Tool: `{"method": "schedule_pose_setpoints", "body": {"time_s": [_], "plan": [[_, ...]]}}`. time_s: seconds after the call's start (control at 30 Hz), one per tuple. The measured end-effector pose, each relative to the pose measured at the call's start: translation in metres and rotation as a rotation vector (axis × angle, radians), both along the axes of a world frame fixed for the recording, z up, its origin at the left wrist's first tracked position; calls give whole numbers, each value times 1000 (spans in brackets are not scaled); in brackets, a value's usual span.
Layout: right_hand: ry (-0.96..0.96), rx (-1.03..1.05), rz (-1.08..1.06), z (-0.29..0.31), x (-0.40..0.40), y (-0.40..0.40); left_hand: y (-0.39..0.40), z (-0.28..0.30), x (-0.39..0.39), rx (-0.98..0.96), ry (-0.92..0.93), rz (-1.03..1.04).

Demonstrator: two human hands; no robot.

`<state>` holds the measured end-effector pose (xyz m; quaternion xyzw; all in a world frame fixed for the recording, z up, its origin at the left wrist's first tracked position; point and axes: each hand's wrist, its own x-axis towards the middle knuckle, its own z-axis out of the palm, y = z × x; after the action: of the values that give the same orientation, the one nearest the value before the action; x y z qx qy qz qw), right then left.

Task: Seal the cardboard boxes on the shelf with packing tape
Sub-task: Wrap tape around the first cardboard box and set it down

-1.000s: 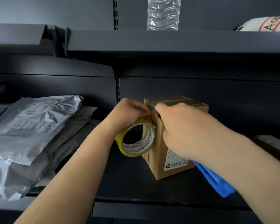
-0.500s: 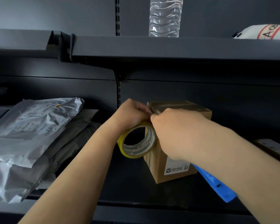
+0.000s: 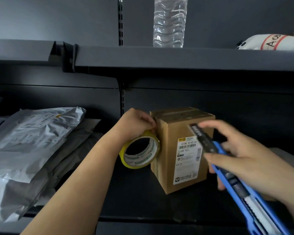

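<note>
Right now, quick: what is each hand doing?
Left hand: grips the yellow tape roll against the cardboard box.
Right hand: holds a blue utility knife, fingers loosely spread.

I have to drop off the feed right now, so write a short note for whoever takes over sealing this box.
Left hand: grips the yellow tape roll against the upper left edge of the cardboard box.
Right hand: holds a blue utility knife, blurred, in front of the box's label; fingers look loosely spread around it.
Box stands upright on the dark shelf.
Done: tape lies across the box top.
Left: whether the strip is cut free of the roll cannot be told; check it, then press the end down the side.
</note>
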<state>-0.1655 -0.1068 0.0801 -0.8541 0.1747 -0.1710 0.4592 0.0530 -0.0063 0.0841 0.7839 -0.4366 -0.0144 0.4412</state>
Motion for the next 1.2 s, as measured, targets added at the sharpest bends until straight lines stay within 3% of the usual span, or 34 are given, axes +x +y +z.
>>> {"method": "schedule_pose_setpoints", "body": {"time_s": [0.07,0.13,0.27,0.5,0.53,0.63,0.67,0.7,0.8,0.87,1.0,1.13,1.2], "plan": [[-175,211,-260,-25,-15,-19,1,-2,2,-6,8,2],[-120,246,-479,-56,-13,-39,2,-2,3,-8,20,0],[233,-57,-532,-96,13,-58,1,-4,3,-14,42,-10],[560,-618,-483,-85,29,-42,1,-6,0,-39,52,-31],[472,-707,-513,-71,26,-37,1,-6,0,-43,40,-29],[-321,-886,-500,-13,22,-3,2,-7,-1,-44,7,-28],[-470,-924,-438,5,28,9,2,-6,-1,-42,-15,-30],[-466,-962,-379,19,39,14,2,-6,-2,-39,-44,-32],[-26,-979,-222,39,86,14,2,-6,-3,-35,-129,-42],[106,-952,-152,32,108,6,2,-8,-1,-32,-146,-30],[-22,-1051,-180,9,120,0,4,-12,4,-58,-102,-50],[-22,-1087,-166,7,123,0,9,-9,12,-32,-257,-59],[-22,-1047,-167,6,120,-8,17,-9,23,84,-365,10]]}}
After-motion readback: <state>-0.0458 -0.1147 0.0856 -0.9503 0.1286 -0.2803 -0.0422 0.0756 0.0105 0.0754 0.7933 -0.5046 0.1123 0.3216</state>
